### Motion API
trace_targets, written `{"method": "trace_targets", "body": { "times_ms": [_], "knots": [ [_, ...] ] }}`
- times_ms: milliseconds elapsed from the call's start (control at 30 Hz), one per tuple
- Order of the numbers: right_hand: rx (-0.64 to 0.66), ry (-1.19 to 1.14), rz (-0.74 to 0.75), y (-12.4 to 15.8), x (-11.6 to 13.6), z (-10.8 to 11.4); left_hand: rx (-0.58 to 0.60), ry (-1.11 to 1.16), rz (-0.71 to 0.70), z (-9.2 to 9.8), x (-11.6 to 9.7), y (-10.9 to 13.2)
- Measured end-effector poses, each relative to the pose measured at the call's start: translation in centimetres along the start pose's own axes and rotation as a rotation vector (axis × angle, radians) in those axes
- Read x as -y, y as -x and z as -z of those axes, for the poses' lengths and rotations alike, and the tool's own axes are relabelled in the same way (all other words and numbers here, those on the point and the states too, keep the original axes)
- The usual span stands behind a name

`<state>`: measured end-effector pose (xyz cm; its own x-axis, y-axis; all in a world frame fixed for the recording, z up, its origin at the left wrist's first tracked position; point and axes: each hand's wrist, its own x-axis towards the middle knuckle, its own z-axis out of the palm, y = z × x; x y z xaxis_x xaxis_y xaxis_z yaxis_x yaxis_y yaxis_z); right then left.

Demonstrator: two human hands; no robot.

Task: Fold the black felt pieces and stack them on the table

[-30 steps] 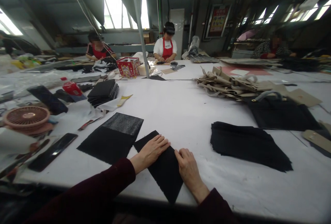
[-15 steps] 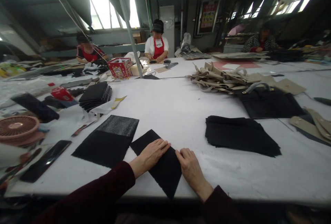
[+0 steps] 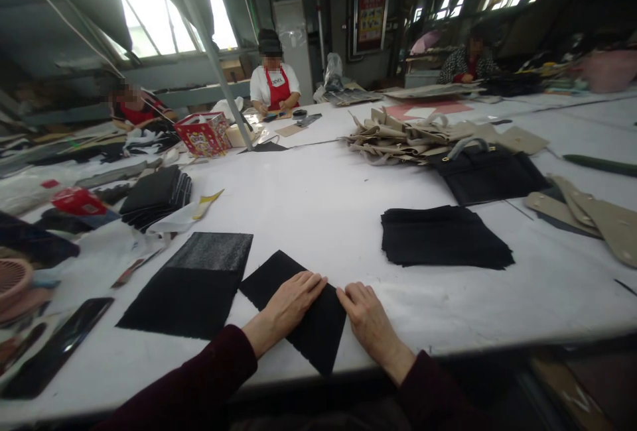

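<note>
A black fabric piece (image 3: 318,335) lies at an angle on the white table near its front edge. My left hand (image 3: 293,302) rests flat across its upper part, fingers stretched out toward the far right edge. At the piece's right corner, my right hand (image 3: 369,317) has its fingers bent together on the fabric edge; how much they grip is hidden. Another black piece with a shiny grey upper panel (image 3: 186,285) lies to the left. A stack of black pieces (image 3: 442,237) sits to the right of my right hand.
Beige pieces (image 3: 398,139) are heaped beyond the stack, beside a black bag (image 3: 490,176). A phone (image 3: 60,345), a pink fan (image 3: 14,285) and dark folded pieces (image 3: 156,195) lie left. A pole (image 3: 213,53) stands behind. Three people work across the table.
The view has turned rightward, so most things appear shifted left. Both hands stay in nearly the same place on the black piece.
</note>
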<state>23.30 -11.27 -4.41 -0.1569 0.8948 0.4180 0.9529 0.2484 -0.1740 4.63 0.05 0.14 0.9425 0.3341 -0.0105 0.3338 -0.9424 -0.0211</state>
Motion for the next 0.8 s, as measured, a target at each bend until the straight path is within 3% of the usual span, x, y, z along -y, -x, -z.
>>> {"method": "trace_targets", "body": {
  "times_ms": [200,800],
  "knots": [
    [0.013,-0.026,-0.016,0.5,0.0,0.1,0.028,-0.008,0.047,-0.1,-0.7,-0.3],
    [0.034,0.06,-0.092,1.3,0.9,1.3,0.006,-0.121,-0.01,-1.4,-1.0,-0.2]
  ]
}}
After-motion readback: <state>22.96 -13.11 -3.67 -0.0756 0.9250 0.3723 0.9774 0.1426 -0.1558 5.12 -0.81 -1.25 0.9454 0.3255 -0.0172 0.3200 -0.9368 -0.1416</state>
